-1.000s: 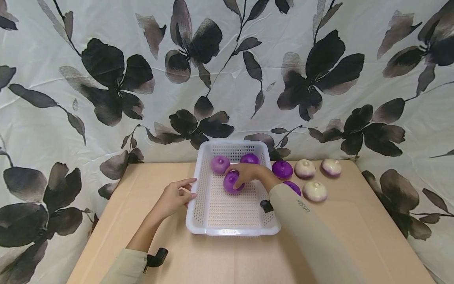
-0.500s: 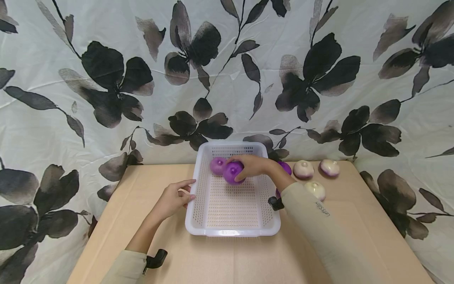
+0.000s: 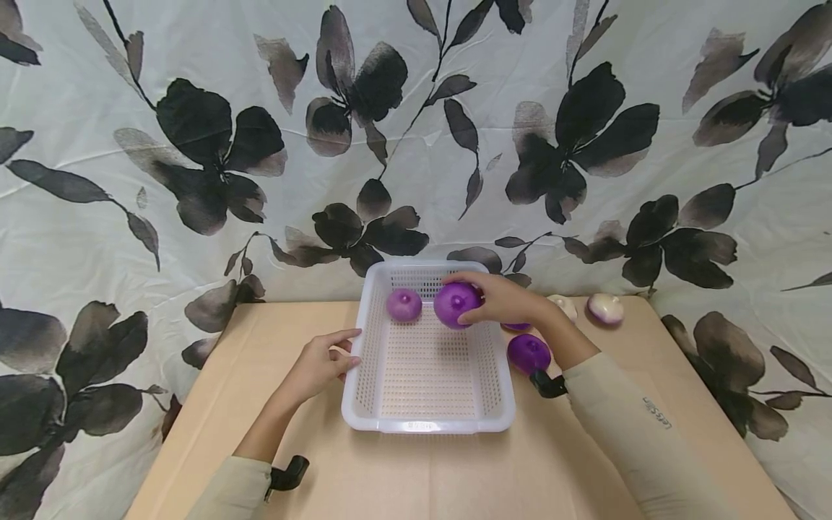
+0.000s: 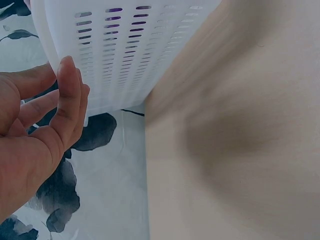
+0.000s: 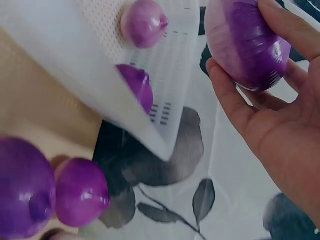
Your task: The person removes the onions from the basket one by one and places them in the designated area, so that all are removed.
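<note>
My right hand point(image 3: 499, 297) holds a glossy purple onion point(image 3: 457, 305) raised above the far right part of a white perforated plastic basket point(image 3: 429, 426). In the right wrist view the thumb and fingers wrap this onion, pale on one side. Inside the basket, a lighter purple onion point(image 3: 404, 305) sits at the far left, and another purple onion point(image 5: 136, 86) lies near the far right corner, hidden in the head view behind the held one. My left hand point(image 3: 320, 362) grips the basket's left rim between thumb and fingers, as the left wrist view point(image 4: 55, 107) shows.
Right of the basket stand a purple onion point(image 3: 529, 353) and another one point(image 5: 82, 192), mostly covered by my right hand in the head view. Behind my right forearm are white-and-purple onions point(image 3: 605, 308). A floral cloth point(image 3: 416, 144) hangs along the table's point(image 3: 292, 318) far edge.
My right hand has lifted the purple onion from the basket's middle and carried it to the right. A purple onion outside has come into view beneath the wrist. The left hand stays on the rim.
</note>
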Available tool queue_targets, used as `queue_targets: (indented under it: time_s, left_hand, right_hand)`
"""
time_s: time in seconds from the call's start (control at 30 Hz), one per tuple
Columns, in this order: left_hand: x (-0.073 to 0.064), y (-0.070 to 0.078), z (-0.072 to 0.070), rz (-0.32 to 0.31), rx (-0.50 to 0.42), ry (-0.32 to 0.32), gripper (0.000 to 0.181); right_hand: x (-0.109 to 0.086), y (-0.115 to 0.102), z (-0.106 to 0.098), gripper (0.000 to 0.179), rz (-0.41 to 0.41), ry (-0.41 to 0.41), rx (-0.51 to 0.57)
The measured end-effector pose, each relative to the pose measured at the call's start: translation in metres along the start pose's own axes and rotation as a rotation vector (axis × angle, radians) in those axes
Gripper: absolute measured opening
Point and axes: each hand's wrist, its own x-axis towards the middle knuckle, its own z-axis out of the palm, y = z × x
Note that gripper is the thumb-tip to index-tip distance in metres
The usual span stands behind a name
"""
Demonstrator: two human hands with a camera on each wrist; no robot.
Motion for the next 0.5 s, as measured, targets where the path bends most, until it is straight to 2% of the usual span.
queue_targets:
  time_s: [0.13, 0.4, 0.5]
  left_hand:
    - [0.0, -0.001, 0.001, -0.007, 0.001, 0.003, 0.058]
    - [-0.001, -0.002, 0.0, -0.005, 0.006, -0.004, 0.058]
    - [-0.001, -0.001, 0.0, -0.01, 0.013, -0.002, 0.058]
  right_hand:
    - [-0.02, 0.007, -0.008, 0.073, -0.007, 0.049, 0.019]
    - [-0.062, 0.03, -0.023, 0.073, 0.071, 0.147, 0.127]
    - [-0.079, 0.043, -0.029, 0.073, 0.081, 0.183, 0.129]
